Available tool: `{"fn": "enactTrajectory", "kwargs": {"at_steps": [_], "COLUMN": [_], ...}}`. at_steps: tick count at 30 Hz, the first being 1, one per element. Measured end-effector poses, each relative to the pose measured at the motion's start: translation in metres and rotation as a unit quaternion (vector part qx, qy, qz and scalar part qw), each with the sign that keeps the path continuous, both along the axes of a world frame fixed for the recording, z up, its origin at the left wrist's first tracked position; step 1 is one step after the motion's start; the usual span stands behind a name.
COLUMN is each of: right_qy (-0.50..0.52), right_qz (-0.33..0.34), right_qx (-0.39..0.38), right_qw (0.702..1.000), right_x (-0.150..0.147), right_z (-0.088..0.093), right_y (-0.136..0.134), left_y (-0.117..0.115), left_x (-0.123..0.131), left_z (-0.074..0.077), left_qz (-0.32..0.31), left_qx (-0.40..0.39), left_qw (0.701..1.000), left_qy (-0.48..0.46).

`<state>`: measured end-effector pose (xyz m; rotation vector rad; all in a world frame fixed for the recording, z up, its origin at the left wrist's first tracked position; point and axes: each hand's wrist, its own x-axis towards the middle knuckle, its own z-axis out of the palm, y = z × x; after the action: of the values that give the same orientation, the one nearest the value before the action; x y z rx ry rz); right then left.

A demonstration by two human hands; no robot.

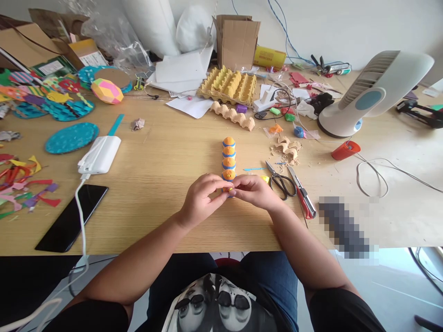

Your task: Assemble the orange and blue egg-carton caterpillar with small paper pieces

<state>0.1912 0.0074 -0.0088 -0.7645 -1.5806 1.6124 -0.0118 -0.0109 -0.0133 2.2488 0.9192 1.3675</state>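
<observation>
An egg-carton strip (229, 151), its bumps coloured orange with blue lower edges, lies lengthwise in front of me. Tiny yellow pieces show on one of its nearer bumps. Over its near end, my left hand (205, 196) and my right hand (255, 190) meet with fingertips pinched together. A small yellow piece (230, 189) shows between them; its exact shape is too small to make out. My fingers partly hide the nearest bump. Just right of my right hand lie black-handled scissors (284, 182) and a red box cutter (304, 198).
A yellow egg tray (228, 86) and a bare carton strip (232, 115) lie farther back. A white fan (374, 92) stands right, near an orange cup (346, 150). Left are a white power bank (100, 154), a black phone (72, 218), paper scraps (27, 184) and blue ovals (71, 138).
</observation>
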Motion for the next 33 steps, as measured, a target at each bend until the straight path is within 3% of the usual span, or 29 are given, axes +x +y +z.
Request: {"fn": "enactTrajectory", "kwargs": {"at_steps": [9,22,33], "right_qy": [-0.008,0.010,-0.019], "right_qz": [-0.019,0.046,0.021], "right_qx": [-0.035,-0.058,-0.072], "right_qw": [0.999,0.997,0.997], "right_x": [0.0024,0.0069,0.0053], "right_z": [0.0018,0.0033,0.0021], "right_y": [0.0007,0.0015,0.0020], "left_y": [-0.0007,-0.0006,0.0000], "left_x": [0.0001,-0.0032,-0.0014], "left_z": [0.0009,0.0027,0.0005], "left_qz": [-0.004,0.016,0.024], "left_qx": [0.000,0.022,0.057], "left_qw": [1.000,1.000,0.998], "left_qy": [0.003,0.001,0.029]}}
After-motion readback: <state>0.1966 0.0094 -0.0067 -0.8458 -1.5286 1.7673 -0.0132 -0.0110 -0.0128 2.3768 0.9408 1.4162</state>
